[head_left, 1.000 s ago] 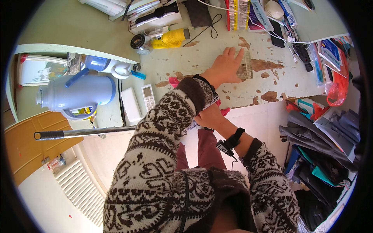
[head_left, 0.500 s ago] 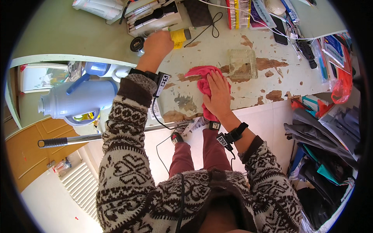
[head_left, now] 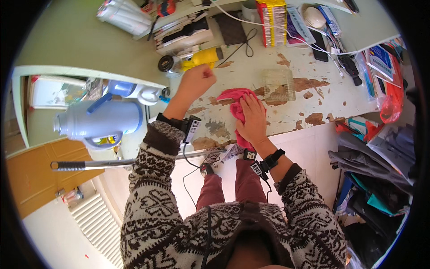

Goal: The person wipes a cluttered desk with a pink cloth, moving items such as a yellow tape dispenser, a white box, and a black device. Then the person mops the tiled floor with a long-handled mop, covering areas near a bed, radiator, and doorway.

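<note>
My right hand lies with its fingers stretched flat on a bunched pink cloth, pressing it to the worn desk top. Part of the cloth hangs over the desk's front edge. My left hand is raised over the desk's left side with curled fingers; anything inside them is hidden. Just beyond it lie a yellow bottle and a clear jar with a black lid. A clear ribbed plastic tray sits to the right of the cloth.
A box of pens, a dark pouch and a yellow-red packet stand at the back. A phone and cables lie far right. A blue thermos is at left, above a metal pole. Clothes pile at right.
My left hand has come away from the yellow bottle, moving right and nearer to me, uncovering the bottle and jar. My right hand stays on the cloth.
</note>
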The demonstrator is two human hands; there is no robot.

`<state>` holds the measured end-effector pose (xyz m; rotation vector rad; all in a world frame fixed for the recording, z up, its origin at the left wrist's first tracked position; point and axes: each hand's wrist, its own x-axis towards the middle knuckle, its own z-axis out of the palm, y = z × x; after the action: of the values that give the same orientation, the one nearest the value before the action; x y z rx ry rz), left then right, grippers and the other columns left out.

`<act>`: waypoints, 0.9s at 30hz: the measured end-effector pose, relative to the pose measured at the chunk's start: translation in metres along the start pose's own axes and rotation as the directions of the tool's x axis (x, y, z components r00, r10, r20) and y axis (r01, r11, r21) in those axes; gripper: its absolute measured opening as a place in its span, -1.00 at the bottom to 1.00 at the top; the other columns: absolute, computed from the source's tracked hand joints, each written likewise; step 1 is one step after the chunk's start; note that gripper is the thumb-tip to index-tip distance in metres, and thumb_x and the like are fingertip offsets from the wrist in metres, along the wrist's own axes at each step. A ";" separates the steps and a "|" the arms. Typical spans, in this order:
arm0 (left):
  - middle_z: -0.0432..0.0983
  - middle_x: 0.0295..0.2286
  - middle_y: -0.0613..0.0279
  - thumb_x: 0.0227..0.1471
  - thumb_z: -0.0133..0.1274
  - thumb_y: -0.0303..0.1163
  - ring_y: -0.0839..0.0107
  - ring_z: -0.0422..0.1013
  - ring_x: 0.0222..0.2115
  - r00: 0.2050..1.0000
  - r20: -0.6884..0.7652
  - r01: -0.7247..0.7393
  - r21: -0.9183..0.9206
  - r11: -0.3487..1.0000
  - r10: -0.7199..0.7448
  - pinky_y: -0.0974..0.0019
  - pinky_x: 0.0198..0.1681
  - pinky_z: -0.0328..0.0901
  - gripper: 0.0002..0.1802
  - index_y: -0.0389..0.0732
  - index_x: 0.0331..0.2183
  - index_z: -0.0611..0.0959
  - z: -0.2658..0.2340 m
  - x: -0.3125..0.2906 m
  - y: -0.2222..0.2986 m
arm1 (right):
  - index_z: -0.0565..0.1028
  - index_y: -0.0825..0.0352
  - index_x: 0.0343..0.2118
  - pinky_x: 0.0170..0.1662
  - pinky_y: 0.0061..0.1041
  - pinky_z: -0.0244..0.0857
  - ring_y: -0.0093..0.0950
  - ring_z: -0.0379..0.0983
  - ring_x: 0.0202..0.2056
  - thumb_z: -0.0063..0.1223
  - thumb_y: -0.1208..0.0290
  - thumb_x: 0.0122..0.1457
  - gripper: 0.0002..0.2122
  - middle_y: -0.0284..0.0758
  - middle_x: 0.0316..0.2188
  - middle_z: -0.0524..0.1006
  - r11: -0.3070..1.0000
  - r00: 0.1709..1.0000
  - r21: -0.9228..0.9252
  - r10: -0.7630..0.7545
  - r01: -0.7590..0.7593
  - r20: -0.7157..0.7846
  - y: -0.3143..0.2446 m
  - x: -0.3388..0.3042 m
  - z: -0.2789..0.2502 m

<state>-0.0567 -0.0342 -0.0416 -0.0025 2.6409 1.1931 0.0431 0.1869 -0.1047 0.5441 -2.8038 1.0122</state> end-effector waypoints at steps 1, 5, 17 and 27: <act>0.49 -0.62 0.28 -0.13 0.12 -0.36 0.48 0.43 -0.59 0.998 0.047 0.048 -0.180 0.982 -0.040 0.42 -0.50 0.32 -0.85 -0.25 -0.50 0.57 0.003 -0.003 0.011 | 0.35 0.42 0.01 0.24 -0.12 -0.09 -0.16 0.13 0.17 0.01 0.43 -0.18 -0.44 -0.10 0.10 0.28 1.000 1.000 0.012 0.003 -0.003 -0.004 0.000 0.000 0.000; 0.52 -0.62 0.23 -0.14 0.09 -0.35 0.52 0.45 -0.63 0.966 0.237 0.176 -0.326 0.929 -0.100 0.45 -0.50 0.33 -0.82 -0.29 -0.48 0.58 0.044 0.000 0.049 | 0.35 0.43 -0.01 0.24 -0.13 -0.10 -0.18 0.14 0.16 0.07 0.38 -0.19 -0.43 -0.10 0.06 0.31 1.000 0.999 0.007 -0.013 0.013 -0.032 0.000 0.001 0.000; 0.55 -0.55 0.06 -0.17 0.08 -0.29 0.14 0.49 -0.49 0.987 0.068 -0.147 -0.011 0.989 0.148 0.17 -0.38 0.36 -0.79 -0.23 -0.49 0.62 0.121 0.007 0.101 | 0.44 0.25 -0.05 -0.02 -0.09 0.11 -0.21 0.31 -0.01 0.02 0.18 -0.02 -0.55 -0.20 -0.09 0.45 0.975 0.970 -0.204 0.134 -0.092 0.203 0.008 -0.008 0.017; 0.47 -0.59 0.31 -0.05 0.16 -0.39 0.57 0.39 -0.58 0.990 -0.136 -0.011 -0.292 0.956 -0.030 0.46 -0.50 0.30 -0.84 -0.26 -0.43 0.55 -0.074 -0.219 -0.009 | 0.31 0.39 0.07 0.23 -0.09 -0.11 -0.07 0.10 0.17 -0.01 0.39 -0.13 -0.41 -0.07 0.12 0.27 0.985 0.996 -0.149 -0.087 0.081 -0.033 0.005 0.001 0.023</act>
<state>0.1408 -0.1164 0.0475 -0.1562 2.5463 1.6247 0.0407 0.1757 -0.1248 0.6117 -2.7665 0.7825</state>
